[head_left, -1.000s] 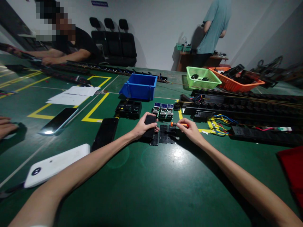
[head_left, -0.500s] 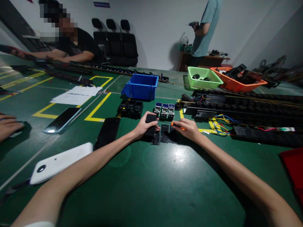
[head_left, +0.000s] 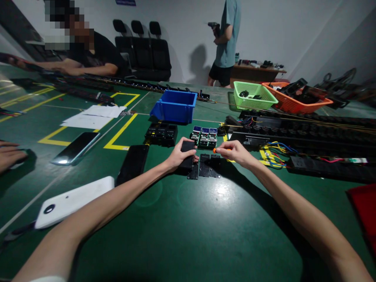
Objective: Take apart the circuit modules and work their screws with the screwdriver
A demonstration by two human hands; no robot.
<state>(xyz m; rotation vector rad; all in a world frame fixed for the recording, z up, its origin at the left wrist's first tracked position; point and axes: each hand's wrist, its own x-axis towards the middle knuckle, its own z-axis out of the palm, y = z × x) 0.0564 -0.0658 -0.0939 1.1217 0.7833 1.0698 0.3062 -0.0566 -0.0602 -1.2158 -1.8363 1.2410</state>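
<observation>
My left hand (head_left: pixel 178 153) is closed round a black rectangular case (head_left: pixel 187 150), held just above the green tabletop. To its right, my right hand (head_left: pixel 235 152) pinches a small orange-and-black screwdriver (head_left: pixel 216 150), its orange end pointing left toward the case. The shaft is too small to make out. Below and between the hands lie flat black plates (head_left: pixel 205 165). Just beyond them stand three small green circuit boards with blue-topped parts (head_left: pixel 205 137). Left of these sit black cases with small buttons (head_left: pixel 161 134) side by side.
A blue bin (head_left: pixel 176 106) stands behind; green (head_left: pixel 255 96) and orange (head_left: pixel 296 98) baskets are far right. Long black assemblies with wires (head_left: pixel 329 166) lie right. Phones (head_left: pixel 132 163) and a white device (head_left: pixel 75 201) lie left. Co-workers are across the table and at left.
My right hand has moved slightly up and right with the screwdriver, uncovering a black plate. My left hand keeps the case in place. The standing co-worker with a drill has moved left.
</observation>
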